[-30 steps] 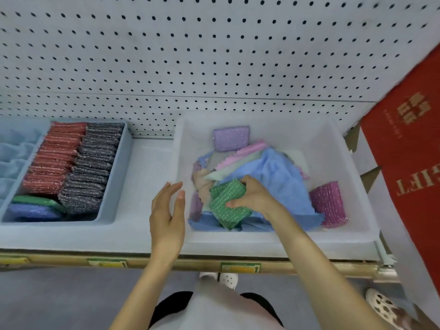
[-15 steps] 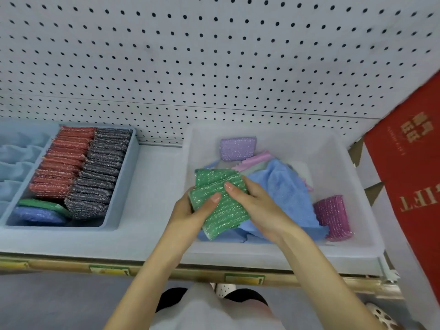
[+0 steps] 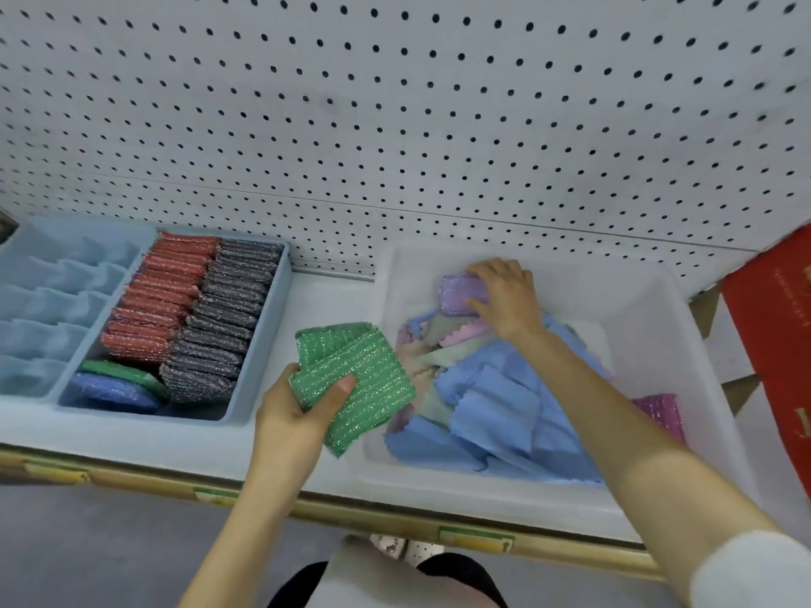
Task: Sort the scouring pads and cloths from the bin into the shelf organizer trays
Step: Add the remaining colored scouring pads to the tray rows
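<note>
Now left grip [image 3: 298,414] holds green pads [image 3: 357,379], right grip [image 3: 509,300] clasps purple pad [image 3: 458,294]

On the shelf [image 3: 327,300], the organizer tray [image 3: 259,362] sat left of the bin [image 3: 658,344] (cloths [image 3: 504,397] heaped inside), with the pegboard [image 3: 395,125] behind both.

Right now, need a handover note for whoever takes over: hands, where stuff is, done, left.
Left hand grips green glittery scouring pads above the shelf, between the blue-grey organizer tray and the white plastic bin.
Right hand grips a lilac glittery scouring pad at the bin's back.
Done: rows of red scouring pads and dark grey scouring pads in the tray.
Left: both held items, a magenta scouring pad, blue cloths and a pink cloth in the bin.
</note>
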A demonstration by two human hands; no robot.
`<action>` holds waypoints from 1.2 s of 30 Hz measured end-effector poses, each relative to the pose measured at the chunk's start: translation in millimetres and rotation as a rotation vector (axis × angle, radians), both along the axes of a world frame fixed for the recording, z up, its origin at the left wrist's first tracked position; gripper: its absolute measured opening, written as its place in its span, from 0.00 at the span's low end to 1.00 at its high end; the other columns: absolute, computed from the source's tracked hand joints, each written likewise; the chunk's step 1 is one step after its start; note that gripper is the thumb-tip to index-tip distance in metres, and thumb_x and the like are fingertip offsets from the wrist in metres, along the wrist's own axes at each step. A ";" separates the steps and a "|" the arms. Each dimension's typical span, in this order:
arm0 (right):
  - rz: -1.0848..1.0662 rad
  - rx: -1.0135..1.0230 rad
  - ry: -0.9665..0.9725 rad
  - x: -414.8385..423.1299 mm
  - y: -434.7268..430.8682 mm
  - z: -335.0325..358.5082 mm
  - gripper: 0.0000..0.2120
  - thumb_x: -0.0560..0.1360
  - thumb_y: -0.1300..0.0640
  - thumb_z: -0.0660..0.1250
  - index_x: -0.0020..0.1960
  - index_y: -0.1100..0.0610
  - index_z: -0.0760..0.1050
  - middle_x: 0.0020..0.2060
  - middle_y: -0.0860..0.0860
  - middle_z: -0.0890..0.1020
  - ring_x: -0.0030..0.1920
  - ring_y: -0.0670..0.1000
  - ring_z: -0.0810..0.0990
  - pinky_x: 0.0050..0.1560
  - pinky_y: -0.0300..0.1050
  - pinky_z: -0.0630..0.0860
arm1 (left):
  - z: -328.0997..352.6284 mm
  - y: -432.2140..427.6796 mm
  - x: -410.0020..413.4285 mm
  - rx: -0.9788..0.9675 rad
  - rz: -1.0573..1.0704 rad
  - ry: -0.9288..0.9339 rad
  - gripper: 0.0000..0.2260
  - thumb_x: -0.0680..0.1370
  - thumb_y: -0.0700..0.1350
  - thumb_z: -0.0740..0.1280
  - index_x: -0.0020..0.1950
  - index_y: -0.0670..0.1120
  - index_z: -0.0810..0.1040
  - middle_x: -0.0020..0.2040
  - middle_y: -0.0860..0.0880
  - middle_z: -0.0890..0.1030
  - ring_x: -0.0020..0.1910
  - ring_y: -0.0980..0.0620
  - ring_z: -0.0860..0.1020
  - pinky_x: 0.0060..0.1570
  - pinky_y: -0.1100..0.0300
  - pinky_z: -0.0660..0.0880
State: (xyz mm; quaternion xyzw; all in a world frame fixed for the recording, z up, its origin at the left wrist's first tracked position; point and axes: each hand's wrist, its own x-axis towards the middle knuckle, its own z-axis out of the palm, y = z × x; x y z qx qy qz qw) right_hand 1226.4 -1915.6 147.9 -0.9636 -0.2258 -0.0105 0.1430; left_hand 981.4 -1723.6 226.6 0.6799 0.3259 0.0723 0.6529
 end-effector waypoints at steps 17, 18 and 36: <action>-0.509 1.276 0.754 -164.7 5.2 85.1 0.21 0.64 0.49 0.78 0.47 0.62 0.76 0.40 0.63 0.78 0.40 0.47 0.75 0.43 0.43 0.73 | 16.5 -63.9 29.9 -0.334 0.002 -0.109 0.21 0.71 0.60 0.63 0.59 0.50 0.75 0.49 0.52 0.85 0.46 0.53 0.83 0.43 0.54 0.82; -0.518 1.253 0.709 -167.0 1.5 83.5 0.16 0.67 0.52 0.77 0.45 0.61 0.76 0.34 0.58 0.76 0.36 0.45 0.73 0.38 0.39 0.71 | 16.4 -66.6 31.8 -0.302 -0.008 -0.098 0.23 0.69 0.60 0.66 0.59 0.48 0.75 0.51 0.49 0.84 0.46 0.52 0.83 0.43 0.54 0.81; -0.705 0.097 0.327 -139.9 -176.5 16.4 0.29 0.73 0.59 0.70 0.70 0.62 0.64 0.59 0.63 0.71 0.59 0.64 0.72 0.58 0.53 0.72 | -11.8 -118.2 27.4 -0.216 -0.193 -0.102 0.23 0.65 0.39 0.77 0.59 0.44 0.77 0.45 0.54 0.85 0.42 0.58 0.83 0.40 0.67 0.77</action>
